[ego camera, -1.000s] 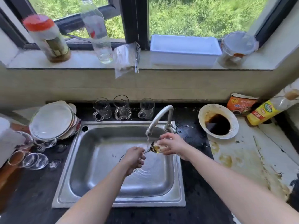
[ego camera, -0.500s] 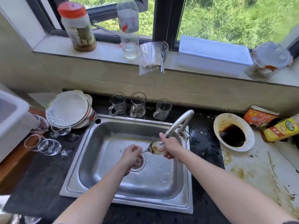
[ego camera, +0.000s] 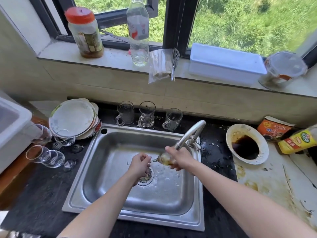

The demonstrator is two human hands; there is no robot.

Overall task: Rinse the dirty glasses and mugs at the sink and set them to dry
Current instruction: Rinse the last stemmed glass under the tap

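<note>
Stainless steel sink point(ego camera: 109, 169) across the lower middle of the frame, dark counter point(ego camera: 42, 194) all round its rim. Over the basin, just right of centre, right hand point(ego camera: 179, 158) with fingers curled firmly round the bowl of a stemmed glass point(ego camera: 164, 159). Glass held on its side, yellow-brown smears inside, directly beneath the mouth of the faucet point(ego camera: 190, 134), knuckles close under the spout. Left of it, left hand point(ego camera: 139, 164) above the drain point(ego camera: 147, 177), fingertips closed in a pinch on the thin stem, other fingers folded in; foot of the glass hidden in that grip. Basin floor bare toward the lower edge and the left wall, open room there. Tighter at the back: three glass mugs point(ego camera: 147, 114) upright in a row just behind the rear rim. Left of the sink, wine glasses point(ego camera: 45, 155) lying on their sides beside stacked plates point(ego camera: 73, 117), near the rim. At right, a white bowl point(ego camera: 230, 136) of dark sauce, apart from the rim
</note>
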